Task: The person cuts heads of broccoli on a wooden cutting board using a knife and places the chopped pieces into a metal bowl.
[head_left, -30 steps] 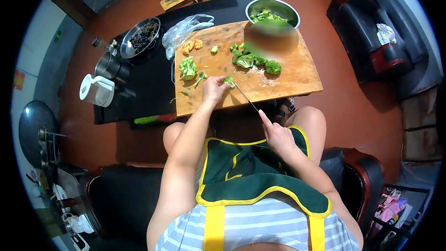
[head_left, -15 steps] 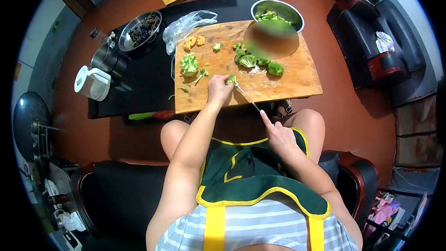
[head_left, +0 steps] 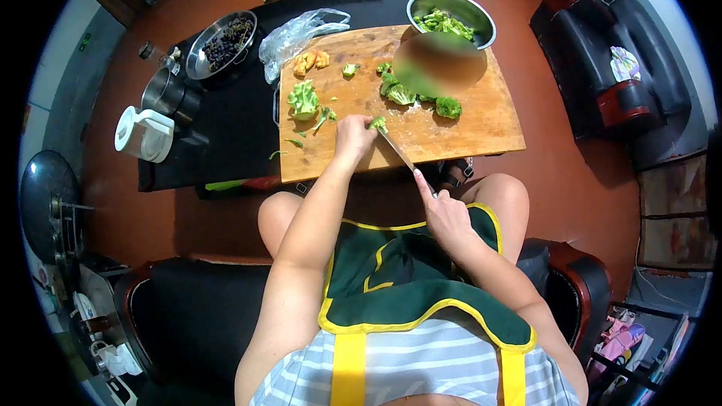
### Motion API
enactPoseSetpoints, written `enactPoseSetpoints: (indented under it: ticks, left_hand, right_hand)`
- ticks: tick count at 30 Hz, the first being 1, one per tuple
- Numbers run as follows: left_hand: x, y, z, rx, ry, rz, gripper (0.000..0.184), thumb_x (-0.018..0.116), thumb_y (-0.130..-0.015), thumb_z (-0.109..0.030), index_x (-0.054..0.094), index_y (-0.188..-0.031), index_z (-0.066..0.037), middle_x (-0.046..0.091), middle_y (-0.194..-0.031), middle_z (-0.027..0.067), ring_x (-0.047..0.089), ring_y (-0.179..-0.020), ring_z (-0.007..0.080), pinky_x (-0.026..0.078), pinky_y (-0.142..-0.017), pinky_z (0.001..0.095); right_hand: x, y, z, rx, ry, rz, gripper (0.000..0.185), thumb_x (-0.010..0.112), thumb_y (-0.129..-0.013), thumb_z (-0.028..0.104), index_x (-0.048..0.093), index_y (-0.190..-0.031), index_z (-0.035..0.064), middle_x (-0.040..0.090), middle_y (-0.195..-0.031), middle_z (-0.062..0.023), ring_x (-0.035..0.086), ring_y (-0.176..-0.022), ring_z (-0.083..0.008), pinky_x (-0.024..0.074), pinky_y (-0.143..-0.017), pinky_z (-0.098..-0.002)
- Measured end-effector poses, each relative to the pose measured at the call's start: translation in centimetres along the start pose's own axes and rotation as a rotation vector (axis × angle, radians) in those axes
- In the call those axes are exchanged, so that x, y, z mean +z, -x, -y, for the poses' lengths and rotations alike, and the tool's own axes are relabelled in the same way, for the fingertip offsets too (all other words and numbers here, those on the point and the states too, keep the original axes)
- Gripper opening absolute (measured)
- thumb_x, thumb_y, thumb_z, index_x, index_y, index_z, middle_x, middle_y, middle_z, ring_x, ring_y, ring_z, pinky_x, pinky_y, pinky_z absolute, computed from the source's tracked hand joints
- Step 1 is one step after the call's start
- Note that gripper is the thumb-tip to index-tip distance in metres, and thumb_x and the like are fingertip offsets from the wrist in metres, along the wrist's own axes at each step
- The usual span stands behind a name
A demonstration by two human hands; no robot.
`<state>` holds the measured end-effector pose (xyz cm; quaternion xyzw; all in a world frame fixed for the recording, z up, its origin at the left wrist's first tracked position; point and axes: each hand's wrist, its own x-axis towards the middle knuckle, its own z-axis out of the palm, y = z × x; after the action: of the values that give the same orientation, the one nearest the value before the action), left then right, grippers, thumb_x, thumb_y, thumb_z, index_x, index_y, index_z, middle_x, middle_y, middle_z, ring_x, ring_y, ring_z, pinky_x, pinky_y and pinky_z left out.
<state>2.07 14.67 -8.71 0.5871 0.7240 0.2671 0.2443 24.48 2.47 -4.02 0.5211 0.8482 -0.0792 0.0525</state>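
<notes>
My left hand is closed on a small broccoli floret near the front of the wooden cutting board. My right hand grips a knife, its index finger stretched along the back. The blade's tip end meets the floret beside my left fingers. Beyond lie more broccoli florets, partly covered by a blurred patch. Left of my left hand stand a thick broccoli stalk and some trimmed leafy bits.
A steel bowl of cut broccoli stands at the board's far right corner. Yellowish pieces and a plastic bag lie far left. A basin of dark grapes, a steel pot and a white pitcher line the black table.
My right hand and the knife have shifted slightly up and left, the blade closer against the floret. My left hand keeps its hold, and the view has tilted a little.
</notes>
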Motion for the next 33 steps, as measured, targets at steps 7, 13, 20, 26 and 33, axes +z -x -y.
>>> enactPoseSetpoints:
  ticks: [7,13,20,26,33]
  left_hand:
    - [0.3,0.8,0.9,-0.018,0.139,-0.041,0.055,0.078,-0.066,-0.011,0.06,-0.118,-0.006,0.066,-0.083,0.0089,0.064,-0.073,0.0186,0.051,-0.069,0.0314]
    - [1.7,1.7,1.6,0.132,0.171,-0.168,0.036,0.075,-0.07,-0.007,0.063,-0.104,-0.004,0.061,-0.091,0.0091,0.063,-0.076,0.0173,0.053,-0.069,0.0304]
    - [1.6,1.8,2.1,0.099,0.25,-0.18,0.025,0.07,-0.073,-0.015,0.068,-0.095,-0.004,0.063,-0.088,0.0133,0.063,-0.078,0.0238,0.052,-0.074,0.0329]
    - [1.1,1.9,1.4,0.028,0.187,-0.189,0.02,0.07,-0.073,-0.014,0.069,-0.09,-0.003,0.066,-0.085,0.0141,0.065,-0.08,0.0243,0.052,-0.074,0.0334]
    - [1.5,1.7,2.0,0.063,0.134,-0.226,0.021,0.073,-0.071,-0.015,0.07,-0.087,-0.003,0.068,-0.081,0.0114,0.066,-0.073,0.0211,0.053,-0.07,0.0318]
  right_hand:
    - [-0.9,-3.6,-2.5,0.069,-0.444,0.109,0.053,0.043,-0.093,0.016,0.026,-0.143,0.0159,0.063,-0.079,-0.0274,0.061,-0.072,-0.0441,0.0502,-0.065,-0.0504]
    - [-1.3,-1.2,-2.9,0.061,-0.457,0.056,0.054,0.044,-0.094,0.017,0.024,-0.144,0.0184,0.062,-0.077,-0.0262,0.061,-0.069,-0.0429,0.0503,-0.064,-0.0501]
    - [-0.5,0.6,-2.2,-0.041,-0.28,-0.004,0.054,0.045,-0.093,0.016,0.025,-0.143,0.0142,0.059,-0.067,-0.0219,0.06,-0.057,-0.0362,0.0498,-0.055,-0.0467]
    - [-1.7,0.1,-2.3,-0.062,-0.331,0.067,0.058,0.046,-0.09,0.013,0.022,-0.143,0.0113,0.06,-0.066,-0.0222,0.06,-0.058,-0.0372,0.0504,-0.055,-0.0475]
    - [-2.0,-0.4,-0.9,-0.067,-0.084,0.12,0.074,0.051,-0.08,0.004,0.017,-0.145,0.0106,0.062,-0.072,-0.021,0.064,-0.062,-0.0343,0.0525,-0.055,-0.0445]
